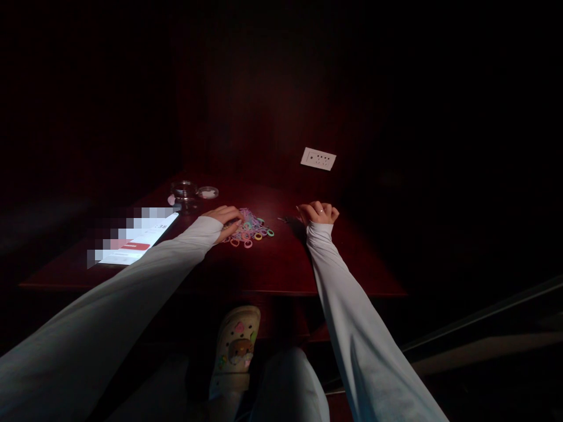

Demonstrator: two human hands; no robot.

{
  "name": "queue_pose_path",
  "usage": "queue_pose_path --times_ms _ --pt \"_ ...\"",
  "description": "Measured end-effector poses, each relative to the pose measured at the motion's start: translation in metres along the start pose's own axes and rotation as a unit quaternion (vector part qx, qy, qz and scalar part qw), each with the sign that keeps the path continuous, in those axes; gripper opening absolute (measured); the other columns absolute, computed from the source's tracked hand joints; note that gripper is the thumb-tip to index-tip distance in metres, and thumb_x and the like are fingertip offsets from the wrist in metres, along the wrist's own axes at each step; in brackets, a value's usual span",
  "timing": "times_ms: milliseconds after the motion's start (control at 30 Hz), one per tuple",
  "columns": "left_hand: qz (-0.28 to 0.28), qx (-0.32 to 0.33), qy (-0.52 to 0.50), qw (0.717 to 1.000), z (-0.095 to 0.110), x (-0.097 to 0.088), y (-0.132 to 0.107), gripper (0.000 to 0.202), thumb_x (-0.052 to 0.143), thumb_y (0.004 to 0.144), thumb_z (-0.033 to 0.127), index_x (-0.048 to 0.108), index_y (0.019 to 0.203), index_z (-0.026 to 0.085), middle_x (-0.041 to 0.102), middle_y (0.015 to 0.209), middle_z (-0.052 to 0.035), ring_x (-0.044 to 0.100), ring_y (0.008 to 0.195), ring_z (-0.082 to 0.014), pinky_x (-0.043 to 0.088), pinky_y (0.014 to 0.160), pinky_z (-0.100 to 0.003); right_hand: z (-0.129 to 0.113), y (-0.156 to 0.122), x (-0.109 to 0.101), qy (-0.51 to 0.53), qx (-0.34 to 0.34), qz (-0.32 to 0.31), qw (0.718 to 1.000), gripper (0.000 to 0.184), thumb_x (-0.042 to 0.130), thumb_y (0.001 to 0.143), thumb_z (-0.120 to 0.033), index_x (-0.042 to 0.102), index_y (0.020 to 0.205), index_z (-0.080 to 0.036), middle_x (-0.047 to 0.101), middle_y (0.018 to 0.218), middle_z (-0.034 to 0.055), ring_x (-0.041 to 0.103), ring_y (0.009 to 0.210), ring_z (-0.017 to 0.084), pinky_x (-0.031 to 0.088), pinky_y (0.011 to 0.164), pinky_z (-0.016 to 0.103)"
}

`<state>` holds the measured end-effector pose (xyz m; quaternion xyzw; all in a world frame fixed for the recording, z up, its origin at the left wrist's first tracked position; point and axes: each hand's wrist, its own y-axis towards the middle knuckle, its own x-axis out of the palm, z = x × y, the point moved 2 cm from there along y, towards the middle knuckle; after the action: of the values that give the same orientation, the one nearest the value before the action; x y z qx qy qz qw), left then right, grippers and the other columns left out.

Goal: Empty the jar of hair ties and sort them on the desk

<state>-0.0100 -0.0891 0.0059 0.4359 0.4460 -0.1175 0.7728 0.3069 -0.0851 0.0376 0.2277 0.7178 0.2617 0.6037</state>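
My left hand [227, 217] rests at the left side of a pile of small coloured hair ties [251, 225], its fingers apart and bent over the ties. Several ring-shaped ties in pink, yellow and green lie loose along the pile's near edge. To the right of the pile, my right hand [320, 211] is on the table with its fingers curled in and a ring on one finger. What it holds, if anything, is hidden. A small, thin, dark object [284, 220] lies between the pile and my right hand, too dim to name.
A clear round jar [185, 196] stands at the back left, with a clear lid [208, 192] beside it. A lit phone [145, 243] lies left of my forearm. Behind the dark red table [272, 275] is a wall socket [318, 159]. A clog [237, 346] shows below the table edge.
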Motion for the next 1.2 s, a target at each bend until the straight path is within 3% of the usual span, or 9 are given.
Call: queue_pose_path --times_ms 133,267,400,500,800,1067,1200 --pt "0.007 -0.005 0.006 1.0 0.003 -0.001 0.0 0.031 0.039 0.104 0.037 0.066 0.108 0.022 0.071 0.111 -0.0072 0.062 0.099 -0.0227 0.05 0.091 -0.036 0.015 -0.001 0.0 -0.004 0.026 0.006 1.0 0.033 0.049 0.104 -0.045 0.078 0.106 -0.031 0.068 0.108 0.0099 0.044 0.114 0.031 0.02 0.098 0.045" --pt "0.008 -0.006 0.001 1.0 0.003 0.001 0.0 0.03 0.04 0.104 0.035 0.067 0.107 0.022 0.07 0.111 -0.0074 0.062 0.1 -0.0228 0.049 0.092 -0.036 0.025 -0.004 0.006 0.01 0.052 -0.04 0.998 0.031 0.053 0.103 -0.045 0.079 0.103 -0.027 0.07 0.106 0.0083 0.046 0.108 0.028 0.023 0.095 0.041" --pt "0.009 -0.008 0.0 1.0 0.002 0.001 0.0 0.029 0.041 0.104 0.036 0.067 0.106 0.022 0.071 0.111 -0.0067 0.062 0.101 -0.0225 0.049 0.093 -0.036 0.013 -0.01 0.016 0.077 -0.052 -0.138 0.986 0.027 0.065 0.097 -0.045 0.077 0.117 -0.032 0.071 0.11 0.0059 0.048 0.105 0.026 0.029 0.092 0.036" --pt "0.009 -0.008 -0.002 1.0 0.003 0.001 0.001 0.03 0.041 0.104 0.036 0.067 0.106 0.022 0.071 0.111 -0.0069 0.062 0.102 -0.0228 0.049 0.093 -0.035 -0.001 -0.012 0.024 0.085 -0.112 -0.179 0.974 0.025 0.071 0.094 -0.044 0.079 0.114 -0.033 0.072 0.11 0.0052 0.047 0.106 0.025 0.03 0.092 0.036" --pt "0.0 -0.014 -0.001 1.0 0.001 0.003 0.002 0.031 0.04 0.104 0.038 0.067 0.105 0.022 0.071 0.109 -0.0066 0.063 0.101 -0.0224 0.049 0.093 -0.035 -0.011 -0.005 0.038 0.081 -0.085 -0.164 0.979 0.027 0.06 0.099 -0.05 0.078 0.105 -0.03 0.068 0.113 0.006 0.046 0.109 0.026 0.03 0.091 0.036" --pt "-0.001 -0.012 -0.001 1.0 0.002 0.002 0.001 0.032 0.039 0.104 0.039 0.067 0.105 0.021 0.071 0.109 -0.0074 0.062 0.098 -0.0223 0.05 0.091 -0.035 -0.014 -0.002 0.043 0.089 -0.073 -0.179 0.977 0.027 0.063 0.098 -0.048 0.076 0.094 -0.025 0.068 0.108 0.0073 0.046 0.109 0.026 0.03 0.091 0.036" --pt "0.007 -0.012 -0.004 1.0 0.001 0.002 0.0 0.032 0.04 0.104 0.037 0.067 0.105 0.021 0.071 0.109 -0.0078 0.062 0.1 -0.023 0.05 0.092 -0.037 -0.002 0.001 0.037 0.127 -0.002 -0.134 0.983 0.029 0.062 0.097 -0.049 0.075 0.091 -0.024 0.069 0.105 0.0069 0.046 0.107 0.026 0.03 0.091 0.035"
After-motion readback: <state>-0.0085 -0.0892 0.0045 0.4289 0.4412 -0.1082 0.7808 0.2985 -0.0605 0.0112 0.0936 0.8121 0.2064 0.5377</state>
